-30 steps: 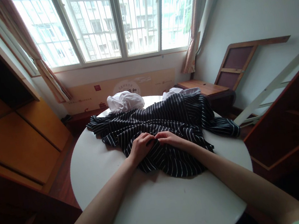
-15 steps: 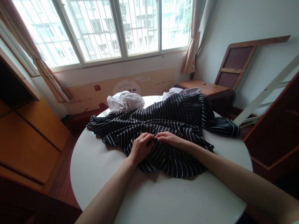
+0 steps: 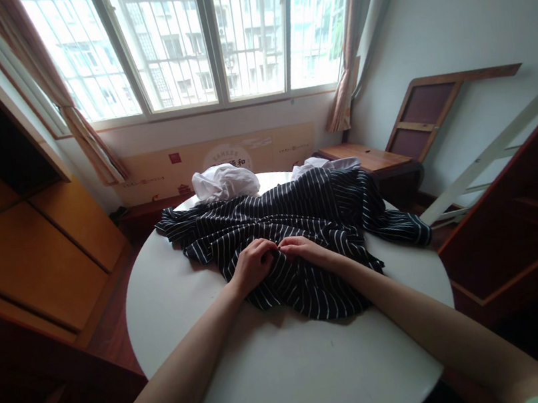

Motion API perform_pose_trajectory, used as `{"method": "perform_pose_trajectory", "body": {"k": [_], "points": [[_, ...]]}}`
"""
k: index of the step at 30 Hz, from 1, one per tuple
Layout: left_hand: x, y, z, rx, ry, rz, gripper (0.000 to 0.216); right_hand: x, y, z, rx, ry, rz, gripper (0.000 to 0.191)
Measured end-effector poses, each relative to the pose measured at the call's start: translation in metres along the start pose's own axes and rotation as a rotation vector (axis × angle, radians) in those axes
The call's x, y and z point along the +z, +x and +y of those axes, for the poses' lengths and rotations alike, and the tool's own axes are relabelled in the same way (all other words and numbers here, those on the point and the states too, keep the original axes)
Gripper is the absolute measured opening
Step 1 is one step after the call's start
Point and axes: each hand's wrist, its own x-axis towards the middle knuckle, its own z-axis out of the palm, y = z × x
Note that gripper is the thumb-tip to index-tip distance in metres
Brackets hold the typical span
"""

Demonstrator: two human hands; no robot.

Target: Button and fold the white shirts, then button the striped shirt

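A black shirt with white stripes [image 3: 311, 282] lies rumpled across the white round table [image 3: 295, 379], one sleeve stretching to the right edge. Near its middle, my left hand [image 3: 256, 261] is closed, with thumb and fingertips pinching the striped fabric. My right hand [image 3: 303, 247] is closed too and pinches the cloth just beside it, the fingertips of both hands almost meeting. Whatever small part of the shirt sits between the fingertips is too small to make out.
White bundled cloth [image 3: 226, 182] rests at the table's back, with another white cloth [image 3: 327, 166] behind the shirt to the right. A wooden chair [image 3: 368, 158] stands beyond the table at the right. Wooden cabinets [image 3: 39, 256] line the left, below a wide window [image 3: 212, 41].
The fingers of my left hand have curled slightly closer to my right fingertips. The shirt and both arms stay almost where they were.
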Motion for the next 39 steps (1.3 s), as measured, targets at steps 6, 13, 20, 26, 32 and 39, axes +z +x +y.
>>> {"method": "perform_pose_trajectory", "body": {"k": [6, 13, 20, 26, 32, 39], "points": [[0.003, 0.0, -0.005, -0.002, -0.036, 0.01, 0.019, 0.0, -0.001, 0.001, -0.008, -0.003, 0.012, 0.024], [0.006, -0.002, -0.013, -0.015, -0.04, 0.009, 0.019, 0.003, -0.002, 0.003, -0.062, -0.073, 0.061, 0.031], [0.005, -0.001, -0.012, -0.04, -0.001, 0.006, 0.017, 0.005, -0.005, 0.002, -0.083, -0.13, 0.104, 0.034], [0.004, -0.001, -0.012, -0.057, 0.043, -0.004, 0.017, 0.005, -0.005, 0.001, -0.099, -0.155, 0.116, 0.035], [0.003, -0.001, -0.009, -0.087, 0.081, -0.016, 0.016, 0.005, -0.005, 0.002, -0.101, -0.161, 0.114, 0.034], [0.003, -0.002, -0.009, -0.12, 0.122, -0.006, 0.015, 0.004, -0.004, 0.003, -0.11, -0.159, 0.105, 0.032]]}}
